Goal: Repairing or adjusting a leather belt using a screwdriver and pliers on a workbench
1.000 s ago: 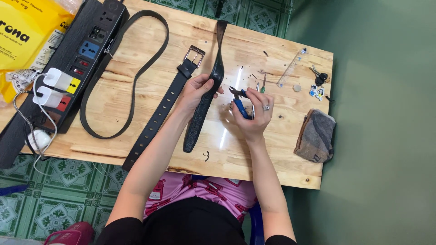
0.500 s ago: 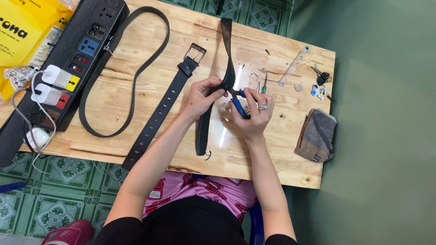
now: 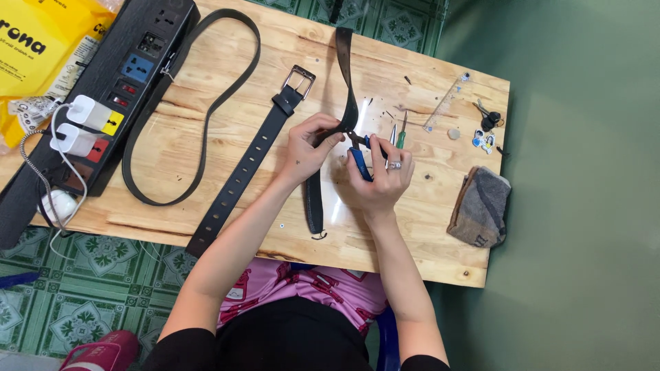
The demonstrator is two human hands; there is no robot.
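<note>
My left hand (image 3: 307, 146) pinches a black leather strap (image 3: 344, 75) near its middle, above the wooden table (image 3: 206, 206). The strap runs from the table's far edge down to a loose end near the front. My right hand (image 3: 382, 177), with a ring on one finger, grips blue-handled pliers (image 3: 359, 158) whose jaws meet the strap right beside my left fingers. A second black belt with a metal buckle (image 3: 300, 82) lies diagonally to the left, and a thin black strap (image 3: 203, 130) loops further left.
A long black power strip (image 3: 103, 103) with white chargers plugged in lies at the table's left, beside a yellow bag (image 3: 41, 48). Small screwdrivers (image 3: 400, 129), a clear ruler (image 3: 445, 104), keys (image 3: 487, 122) and a grey folded cloth (image 3: 481, 206) sit at the right.
The strap has been drawn toward me and both hands have come closer together. The pliers' jaws now sit at the strap beside my left fingers.
</note>
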